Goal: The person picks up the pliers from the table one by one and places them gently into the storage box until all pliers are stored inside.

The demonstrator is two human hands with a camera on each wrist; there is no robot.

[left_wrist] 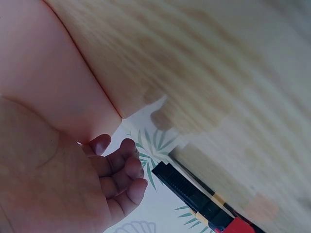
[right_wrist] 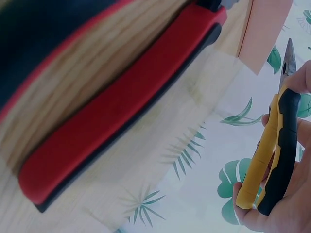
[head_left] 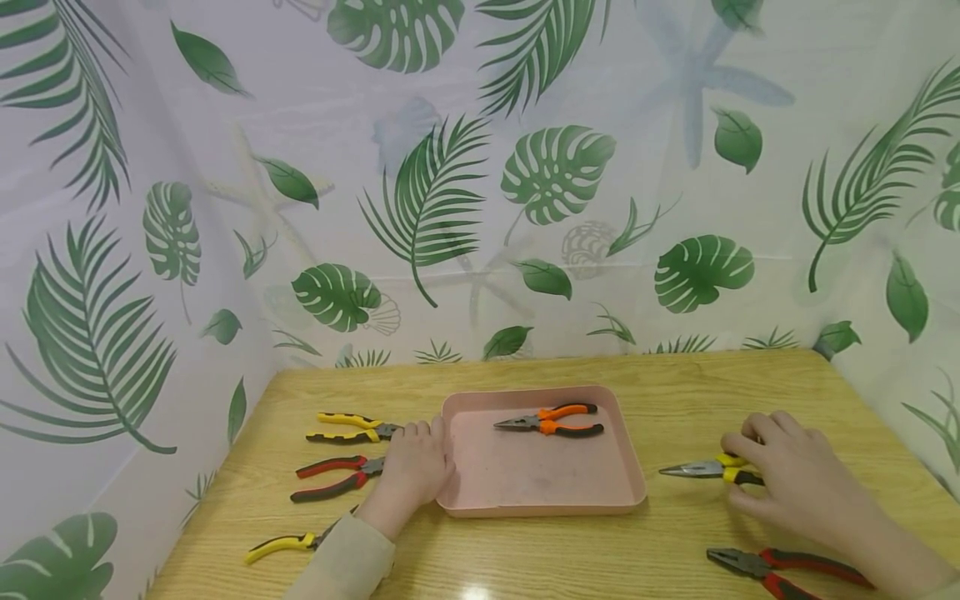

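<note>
My right hand (head_left: 795, 475) grips long-nose pliers (head_left: 693, 471) by their yellow and black handles (right_wrist: 260, 160), to the right of the tray. Their tapered jaws point left in the head view. Against the left side of a shallow pink tray (head_left: 540, 509) rests my left hand (head_left: 412, 467). In the left wrist view its fingers (left_wrist: 127, 182) are loosely bent beside the tray wall (left_wrist: 73, 77); its thumb is hidden there. Orange and black long-nose pliers (head_left: 551, 419) lie inside the tray, towards the back.
Left of the tray lie yellow-black pliers (head_left: 348, 427), red-black pliers (head_left: 337, 478) and yellow-handled pliers (head_left: 288, 543), partly covered by the left hand and sleeve. Red-black combination pliers (head_left: 780, 567) lie below the right hand. A leaf-print cloth (head_left: 465, 225) hangs behind the wooden table (head_left: 525, 558).
</note>
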